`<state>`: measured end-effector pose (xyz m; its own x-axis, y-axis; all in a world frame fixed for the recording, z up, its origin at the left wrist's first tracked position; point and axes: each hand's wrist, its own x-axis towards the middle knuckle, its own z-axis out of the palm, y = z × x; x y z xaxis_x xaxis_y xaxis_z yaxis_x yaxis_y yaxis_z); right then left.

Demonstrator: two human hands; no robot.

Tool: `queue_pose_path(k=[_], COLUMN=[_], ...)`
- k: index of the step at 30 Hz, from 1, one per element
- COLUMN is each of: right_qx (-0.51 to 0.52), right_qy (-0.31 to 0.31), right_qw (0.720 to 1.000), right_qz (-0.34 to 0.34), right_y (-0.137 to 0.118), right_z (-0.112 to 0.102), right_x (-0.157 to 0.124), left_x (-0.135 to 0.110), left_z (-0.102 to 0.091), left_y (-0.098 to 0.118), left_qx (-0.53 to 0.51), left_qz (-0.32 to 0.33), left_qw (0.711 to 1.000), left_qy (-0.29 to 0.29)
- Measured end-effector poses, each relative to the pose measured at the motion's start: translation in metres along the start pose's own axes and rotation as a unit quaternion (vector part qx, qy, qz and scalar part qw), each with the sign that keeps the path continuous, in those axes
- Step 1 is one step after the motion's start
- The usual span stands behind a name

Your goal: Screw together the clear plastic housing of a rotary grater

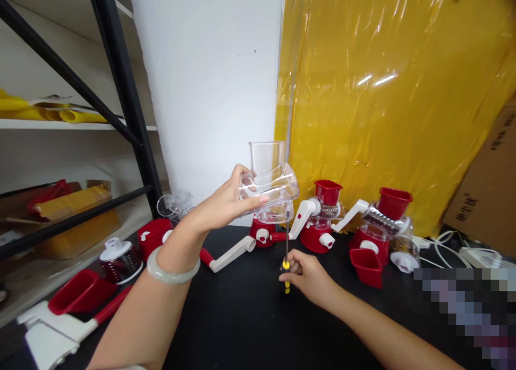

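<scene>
My left hand (244, 192) grips a clear plastic grater housing (268, 160) with a square chute pointing up, held above the table. In my right hand (304, 273) is a screwdriver (286, 268) with a yellow-and-black handle, upright, its shaft rising to the underside of the housing. Whether the tip touches the plastic I cannot tell. Behind the housing, partly covered by it, stands a red grater base (264, 233). A white crank handle (234, 254) with a red grip lies on the table just below.
Two assembled red rotary graters (318, 235) (373, 235) stand at the back right, beside a loose red hopper (366, 268) and white cables (447, 246). At left are a drum (121, 262), a red pusher (83, 292) and a black-framed shelf (121, 63). A cardboard box (484, 182) leans at right.
</scene>
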<state>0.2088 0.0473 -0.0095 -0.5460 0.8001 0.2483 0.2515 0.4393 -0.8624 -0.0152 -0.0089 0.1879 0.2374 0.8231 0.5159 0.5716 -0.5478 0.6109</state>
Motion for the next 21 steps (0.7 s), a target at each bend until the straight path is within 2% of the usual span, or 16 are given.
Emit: queue_pose_path(k=[4,11,18,21], right_qx=[-0.014,-0.004,-0.021,-0.01], right_qy=[0.021,-0.04,0.013,0.008], right_qw=[1.0,0.998,0.999,1.0], right_qz=[-0.002,-0.041,-0.02,-0.027], right_y=[-0.004,-0.025,-0.013,-0.017], right_z=[0.0,-0.013,-0.009,-0.013], right_x=[-0.002,-0.008,0.004,-0.001], left_x=[0.0,0.001,0.001,0.001], left_z=[0.0,-0.004,-0.003,-0.003], left_y=[0.001,0.0,0.0,0.0], left_qx=[-0.001,0.013,0.028,0.027], left_qz=[0.0,-0.008,0.017,0.012], left_qw=[1.0,1.0,0.999,1.0], left_qy=[0.007,0.005,0.003,0.004])
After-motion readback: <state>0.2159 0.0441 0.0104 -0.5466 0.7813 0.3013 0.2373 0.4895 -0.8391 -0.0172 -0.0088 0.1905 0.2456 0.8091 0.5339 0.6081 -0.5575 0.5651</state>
